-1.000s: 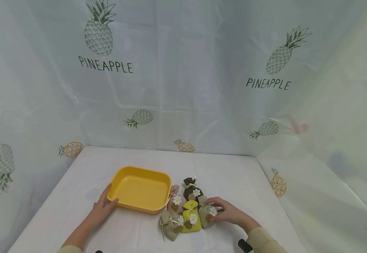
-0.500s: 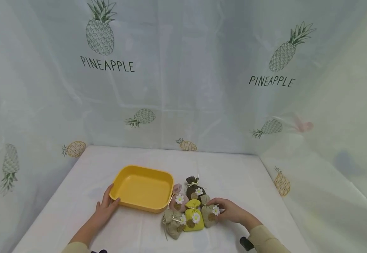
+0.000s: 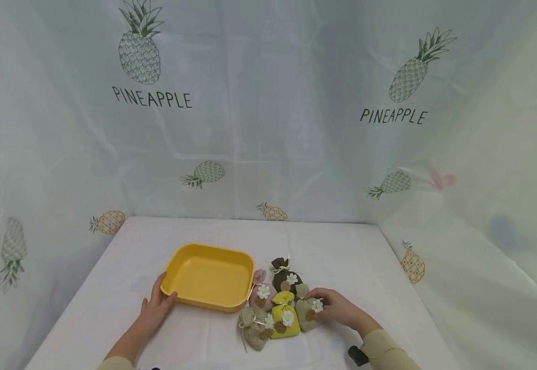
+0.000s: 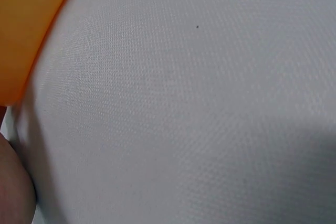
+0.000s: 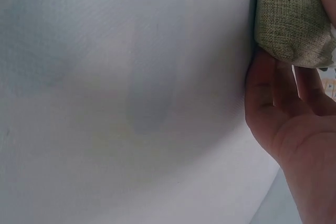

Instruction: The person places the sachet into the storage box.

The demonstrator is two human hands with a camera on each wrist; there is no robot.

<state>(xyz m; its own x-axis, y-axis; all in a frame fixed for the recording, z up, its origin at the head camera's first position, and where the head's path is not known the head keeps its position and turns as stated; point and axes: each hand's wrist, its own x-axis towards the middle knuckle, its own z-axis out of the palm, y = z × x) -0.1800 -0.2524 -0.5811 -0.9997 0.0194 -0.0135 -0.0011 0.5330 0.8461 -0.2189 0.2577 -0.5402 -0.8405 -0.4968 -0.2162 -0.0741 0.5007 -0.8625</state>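
Note:
A yellow tray (image 3: pixel 208 277) lies on the white tabletop, with nothing in it. My left hand (image 3: pixel 153 312) holds its near left corner, fingers along the side and thumb at the front; the left wrist view catches only the tray's edge (image 4: pixel 29 24) and a bit of skin. On the right, my right hand (image 3: pixel 339 311) grips a grey-green cloth sachet (image 3: pixel 304 312) with a white flower. In the right wrist view fingers curl under the sachet (image 5: pixel 294 19), with the thumb over it. Beside it stands a yellow sachet (image 3: pixel 283 330).
A dark brown sachet (image 3: pixel 279 280), a pink one (image 3: pixel 259 296) and a beige one (image 3: pixel 253 336) crowd between the tray and my right hand. A pineapple-print curtain (image 3: pixel 268 103) surrounds the table (image 3: pixel 337 257) at the back and sides.
My right hand has closed in on the grey-green sachet, its fingers now tighter round it. The left hand stays at the tray's corner; the view has shifted slightly.

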